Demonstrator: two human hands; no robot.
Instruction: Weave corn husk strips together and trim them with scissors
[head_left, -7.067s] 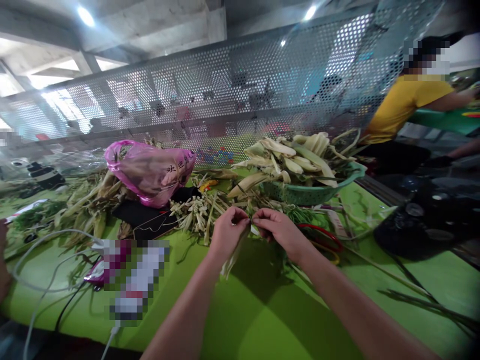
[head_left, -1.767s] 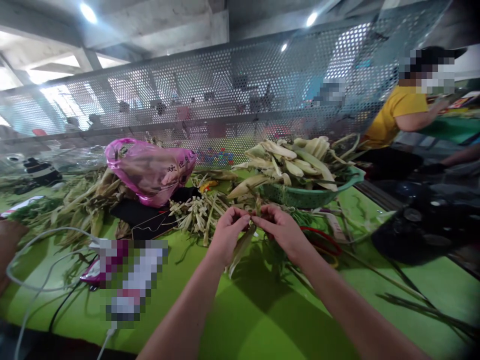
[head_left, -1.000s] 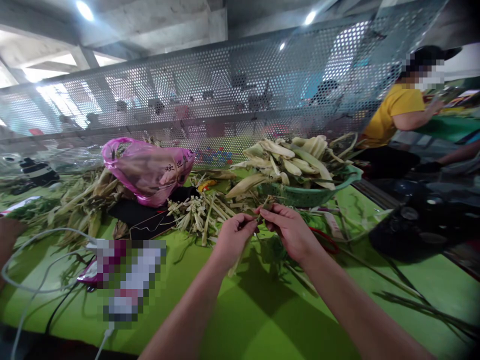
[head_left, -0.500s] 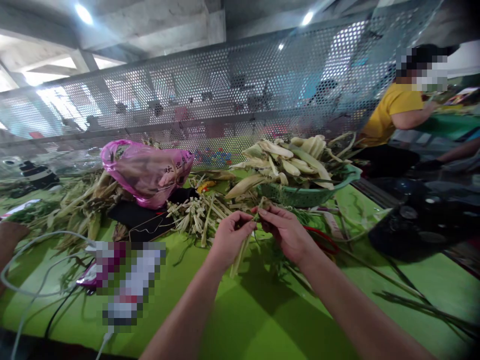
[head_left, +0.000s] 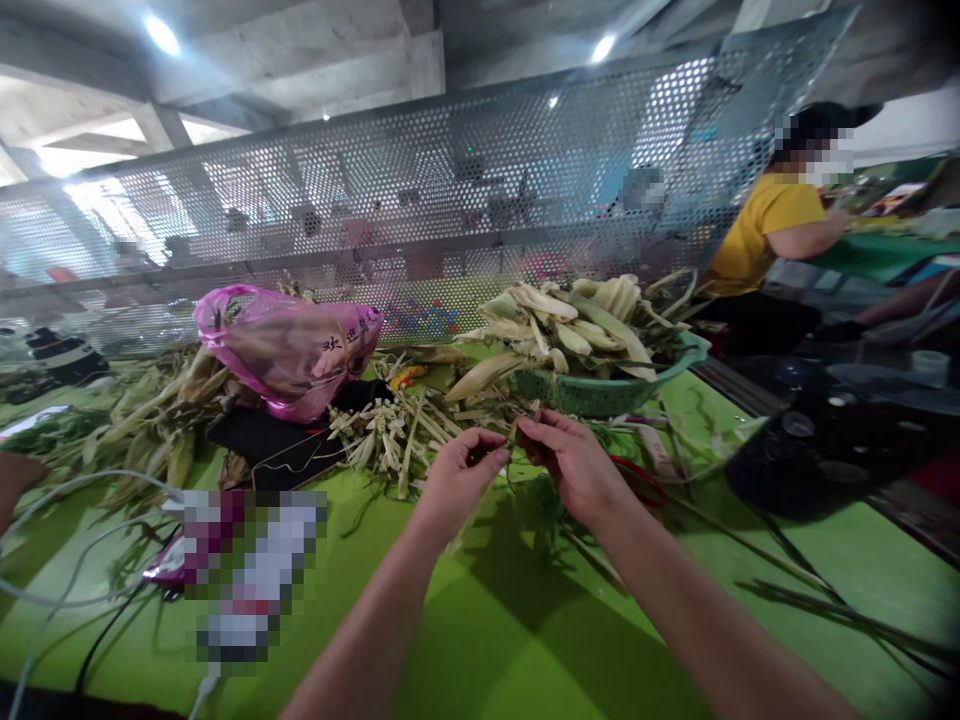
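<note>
My left hand and my right hand meet above the green table, fingertips pinched together on a thin pale-green plant stalk. The stalk's lower end hangs below my left hand. Both hands are closed on it. Just beyond them lies a heap of cut pale stalk pieces. A green basket piled with pale husked stalks stands behind my right hand.
A pink plastic bag lies on a black item at the back left, beside leafy husks. White cables trail at the left. Red rings lie right of my hand. A perforated metal screen borders the table. A person in yellow sits at the far right.
My hands stay pinched together on the stalk, with only small finger shifts. The view has drifted slightly right and the hanging end of the stalk shows less.
</note>
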